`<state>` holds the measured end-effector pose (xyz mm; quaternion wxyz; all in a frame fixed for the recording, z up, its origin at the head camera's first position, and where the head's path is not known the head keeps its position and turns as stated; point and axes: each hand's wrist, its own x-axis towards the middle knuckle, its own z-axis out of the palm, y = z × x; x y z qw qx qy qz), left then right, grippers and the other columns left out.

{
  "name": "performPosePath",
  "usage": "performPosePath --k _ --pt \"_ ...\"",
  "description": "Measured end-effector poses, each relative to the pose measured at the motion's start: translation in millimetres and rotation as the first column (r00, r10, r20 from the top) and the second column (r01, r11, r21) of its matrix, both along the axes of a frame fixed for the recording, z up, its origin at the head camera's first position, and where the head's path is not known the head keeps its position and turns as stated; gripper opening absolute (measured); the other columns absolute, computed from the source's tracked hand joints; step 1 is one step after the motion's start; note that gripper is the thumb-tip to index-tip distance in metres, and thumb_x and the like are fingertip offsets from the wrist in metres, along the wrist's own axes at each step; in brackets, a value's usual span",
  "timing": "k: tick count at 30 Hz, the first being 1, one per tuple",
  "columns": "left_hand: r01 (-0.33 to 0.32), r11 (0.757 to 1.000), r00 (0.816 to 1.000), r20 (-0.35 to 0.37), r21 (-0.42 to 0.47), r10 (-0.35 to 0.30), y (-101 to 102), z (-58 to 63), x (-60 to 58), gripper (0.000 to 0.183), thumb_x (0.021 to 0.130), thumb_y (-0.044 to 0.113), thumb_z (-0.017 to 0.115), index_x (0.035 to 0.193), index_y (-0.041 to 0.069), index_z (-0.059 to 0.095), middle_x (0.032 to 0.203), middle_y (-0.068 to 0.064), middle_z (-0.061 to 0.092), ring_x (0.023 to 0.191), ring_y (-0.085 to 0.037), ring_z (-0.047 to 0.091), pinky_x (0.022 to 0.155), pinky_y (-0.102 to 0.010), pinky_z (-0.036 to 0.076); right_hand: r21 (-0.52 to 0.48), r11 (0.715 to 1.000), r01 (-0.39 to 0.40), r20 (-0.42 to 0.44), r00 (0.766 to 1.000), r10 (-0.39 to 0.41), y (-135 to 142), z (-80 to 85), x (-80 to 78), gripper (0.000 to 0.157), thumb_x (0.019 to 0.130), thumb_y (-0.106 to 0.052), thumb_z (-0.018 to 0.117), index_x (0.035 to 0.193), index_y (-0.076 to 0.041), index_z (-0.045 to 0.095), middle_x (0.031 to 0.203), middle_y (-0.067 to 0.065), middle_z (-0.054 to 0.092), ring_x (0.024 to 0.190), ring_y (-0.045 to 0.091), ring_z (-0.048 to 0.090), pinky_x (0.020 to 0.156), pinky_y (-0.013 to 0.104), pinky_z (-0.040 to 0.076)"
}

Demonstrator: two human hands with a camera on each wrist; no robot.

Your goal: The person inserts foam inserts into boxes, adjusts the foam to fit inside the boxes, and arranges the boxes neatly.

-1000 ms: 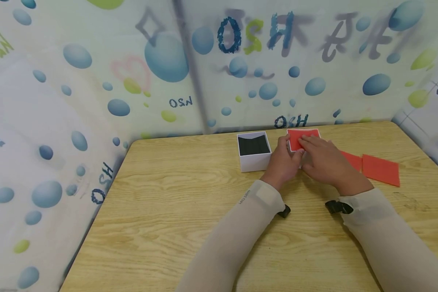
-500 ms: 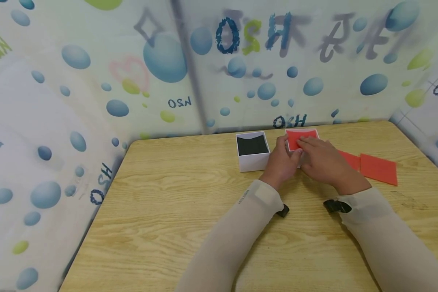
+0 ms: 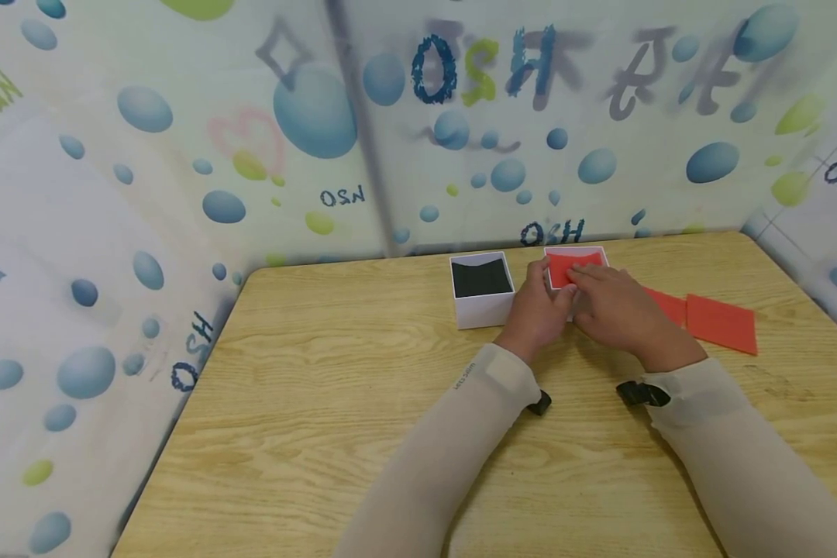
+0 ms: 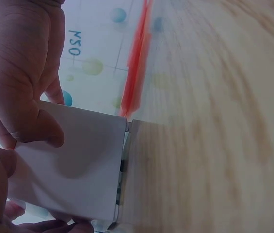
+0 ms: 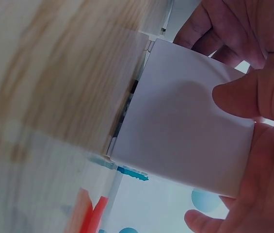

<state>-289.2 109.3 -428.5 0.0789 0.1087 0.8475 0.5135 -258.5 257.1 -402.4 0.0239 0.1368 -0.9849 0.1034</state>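
Note:
At the back of the table stands a small white open-topped box [image 3: 575,250] with a red sheet [image 3: 560,271] inside it. My left hand [image 3: 535,316] grips the box's left side, fingers along the side wall. My right hand [image 3: 617,311] lays its extended fingers over the red sheet, pressing down inside the rim. Seen from the left wrist, my right thumb rests on the near wall of the white box [image 4: 86,165]. The right wrist view shows my left thumb against that same white box [image 5: 180,126]. The fingers hide part of the sheet.
To the left stands a second white box [image 3: 484,311] holding a black sheet [image 3: 483,279]. Two flat red sheets lie to the right, one of them a red sheet [image 3: 721,322] in full view. A printed cloth [image 3: 432,167] hangs behind the wooden table [image 3: 321,403].
The red sheet has sunk slightly below the box's far rim, its top edge now bowed. Both hands stay in place; the head view has shifted a little.

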Motion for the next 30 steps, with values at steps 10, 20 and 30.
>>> performPosePath --k 10,20,30 --pt "-0.01 1.0 1.0 0.011 0.001 0.01 0.6 -1.7 -1.0 0.067 0.105 0.043 0.064 0.162 0.03 0.031 0.16 0.007 0.051 0.146 -0.018 0.052 0.12 -0.042 0.044 -0.1 0.995 -0.002 0.031 1.0 0.005 1.8 -4.4 -1.9 0.068 0.092 -0.008 0.059 0.156 0.007 0.043 0.161 0.03 0.042 0.15 0.05 0.036 0.122 0.067 0.03" --pt "-0.004 1.0 1.0 -0.009 -0.008 0.004 1.2 -2.1 -1.3 0.067 0.105 0.043 0.063 0.162 0.028 0.03 0.159 0.006 0.052 0.145 -0.017 0.053 0.12 -0.04 0.043 -0.181 0.983 -0.004 0.054 0.998 0.014 3.4 -2.7 -2.9 0.062 0.092 -0.005 0.057 0.152 0.007 0.05 0.156 0.029 0.049 0.145 0.05 0.041 0.119 0.067 0.034" --pt "-0.009 1.0 1.0 -0.01 -0.008 0.009 0.6 -1.5 -1.1 0.066 0.106 0.042 0.063 0.162 0.028 0.031 0.16 0.006 0.051 0.147 -0.016 0.051 0.12 -0.039 0.043 -0.128 0.992 0.01 0.045 0.999 -0.005 0.7 -2.7 -2.4 0.061 0.092 -0.006 0.059 0.15 0.007 0.052 0.154 0.03 0.05 0.145 0.05 0.042 0.12 0.067 0.034"
